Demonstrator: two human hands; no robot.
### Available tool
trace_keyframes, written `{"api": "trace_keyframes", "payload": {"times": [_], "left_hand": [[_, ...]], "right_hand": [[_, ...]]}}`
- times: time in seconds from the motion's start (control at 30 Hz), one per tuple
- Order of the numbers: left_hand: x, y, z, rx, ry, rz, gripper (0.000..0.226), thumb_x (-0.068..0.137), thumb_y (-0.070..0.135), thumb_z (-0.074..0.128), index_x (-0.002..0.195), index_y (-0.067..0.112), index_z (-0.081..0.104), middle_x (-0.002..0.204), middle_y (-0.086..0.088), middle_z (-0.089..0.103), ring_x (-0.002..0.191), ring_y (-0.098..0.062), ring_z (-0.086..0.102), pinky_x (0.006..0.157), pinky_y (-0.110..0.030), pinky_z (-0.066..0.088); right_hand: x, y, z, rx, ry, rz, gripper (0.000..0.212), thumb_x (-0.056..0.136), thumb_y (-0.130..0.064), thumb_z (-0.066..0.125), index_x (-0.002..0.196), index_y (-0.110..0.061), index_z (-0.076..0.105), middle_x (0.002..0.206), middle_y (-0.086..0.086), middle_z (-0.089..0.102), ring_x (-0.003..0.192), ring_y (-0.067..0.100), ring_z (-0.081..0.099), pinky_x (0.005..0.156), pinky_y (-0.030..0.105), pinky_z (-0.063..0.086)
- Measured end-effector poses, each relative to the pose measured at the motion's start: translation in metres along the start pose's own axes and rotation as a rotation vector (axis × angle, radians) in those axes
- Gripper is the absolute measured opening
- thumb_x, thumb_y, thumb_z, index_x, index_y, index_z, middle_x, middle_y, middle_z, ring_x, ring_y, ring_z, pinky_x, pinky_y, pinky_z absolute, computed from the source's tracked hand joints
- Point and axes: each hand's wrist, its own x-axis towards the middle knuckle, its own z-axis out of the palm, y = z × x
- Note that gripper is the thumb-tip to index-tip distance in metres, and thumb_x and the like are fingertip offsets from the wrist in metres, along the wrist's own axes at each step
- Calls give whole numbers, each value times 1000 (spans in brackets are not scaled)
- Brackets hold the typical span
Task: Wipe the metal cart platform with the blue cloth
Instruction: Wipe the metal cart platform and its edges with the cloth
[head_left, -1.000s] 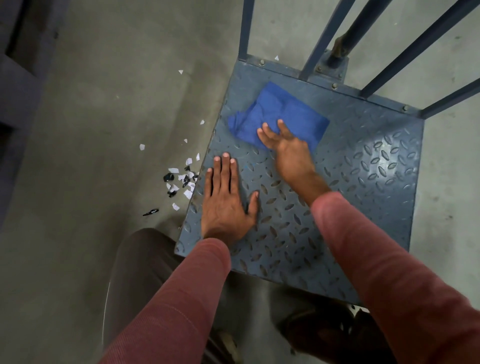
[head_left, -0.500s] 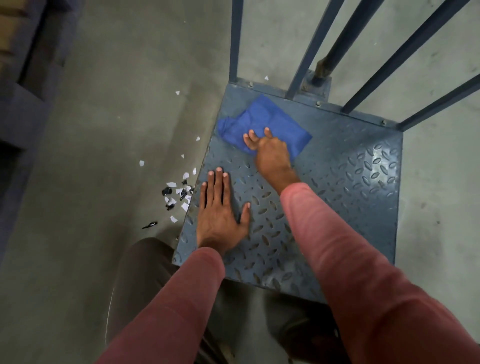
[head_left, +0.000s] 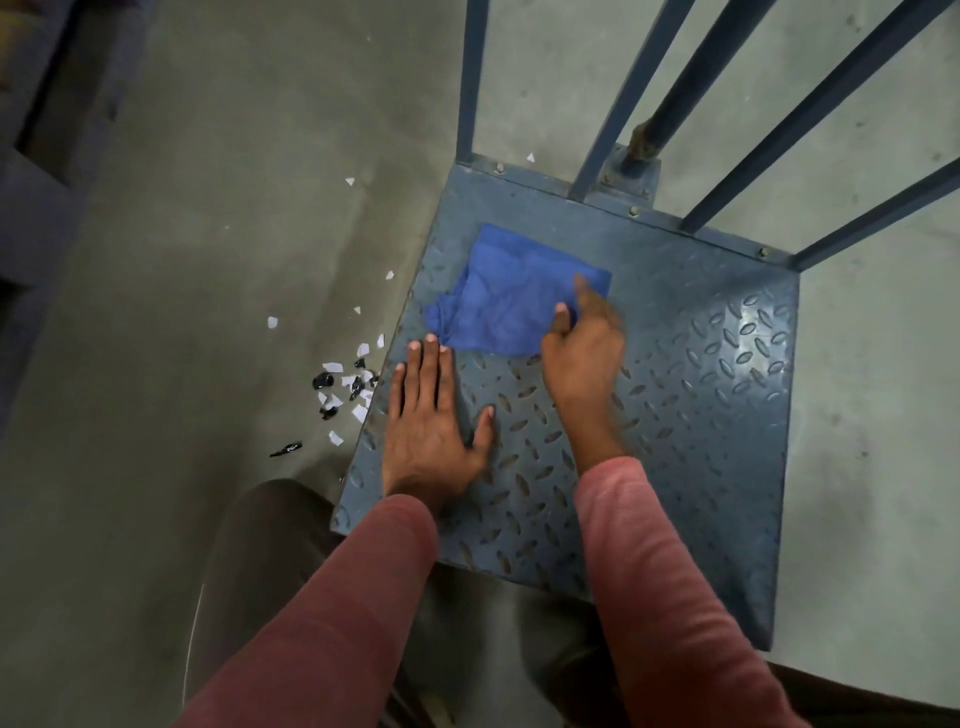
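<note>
The metal cart platform (head_left: 696, 395) is a grey-blue plate with a raised diamond tread. A crumpled blue cloth (head_left: 509, 296) lies on its far left part. My right hand (head_left: 584, 353) rests on the cloth's right edge, fingers pressing it against the plate, slightly blurred. My left hand (head_left: 434, 421) lies flat on the platform near its left edge, fingers spread, fingertips just short of the cloth's near corner and holding nothing.
Blue metal bars (head_left: 737, 114) rise from the platform's far edge. Torn white and black scraps (head_left: 345, 387) litter the concrete floor (head_left: 208, 260) left of the platform. My knee (head_left: 265, 545) is at the platform's near left corner.
My right hand has slid from the cloth's near middle to its right edge. The cloth has spread a little wider. My left hand stays flat in the same spot.
</note>
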Motion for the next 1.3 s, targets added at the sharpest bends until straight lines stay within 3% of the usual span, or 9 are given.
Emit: {"api": "trace_keyframes", "payload": {"times": [0.13,0.3,0.47,0.63,0.77,0.9,1.03,1.17,1.3], "left_hand": [[-1,0,1,-3,4,1,91,102,60,42,169,5,11,178,-11,4,166,-26,-3,134,-47,6],[1,-2,1,-18,-44,20,94,96,59,28,168,3,8,178,-14,2,165,-29,-3,134,-51,8],[0,-3,1,15,-21,5,96,100,62,43,169,5,7,178,-13,2,165,-27,-4,134,-47,4],[0,0,-2,10,-32,9,91,104,61,38,169,7,4,179,-11,-2,165,-25,-8,134,-47,6],[-1,-1,-4,4,-53,-1,91,104,62,33,169,8,0,178,-10,-6,165,-24,-12,134,-48,5],[0,1,-6,7,-67,-5,91,104,63,31,169,9,-2,178,-9,-8,164,-23,-14,134,-48,6],[0,0,-4,4,-57,-13,92,103,64,34,170,9,0,179,-8,-6,165,-22,-12,134,-48,6],[-1,0,-2,-2,-38,-12,92,103,63,35,170,9,2,179,-9,-3,165,-23,-10,134,-49,8],[0,1,-2,13,-42,-10,91,104,64,33,169,8,2,179,-9,-5,165,-24,-9,134,-49,8]], "right_hand": [[11,-17,41,-129,-94,214,101,97,-66,52,160,7,18,167,28,18,156,45,9,127,48,5],[43,-60,76,-243,-167,385,135,78,-93,44,160,7,6,163,40,-6,150,60,-11,123,66,-6],[53,-37,81,-455,-165,69,100,87,-83,35,150,-5,40,163,39,12,148,66,4,122,70,2],[97,50,-3,-415,-596,-573,71,84,-55,50,137,-8,57,169,16,22,157,46,9,123,67,7],[102,33,-48,-336,-923,-411,45,91,-19,71,135,-21,59,172,0,14,159,23,-9,123,60,-14],[66,17,-8,-164,-481,-244,54,102,-47,58,152,-29,46,171,-5,20,160,22,-3,122,60,-17],[26,24,43,-372,-163,-194,57,106,-55,41,155,-27,46,168,3,31,158,37,12,124,63,12],[-18,58,21,-493,-126,-354,46,108,-56,36,154,-49,40,166,-18,31,160,21,10,122,68,4],[-8,80,-9,-495,-182,-219,46,106,-65,28,152,-62,28,169,-25,14,160,24,-5,119,74,0]]}}
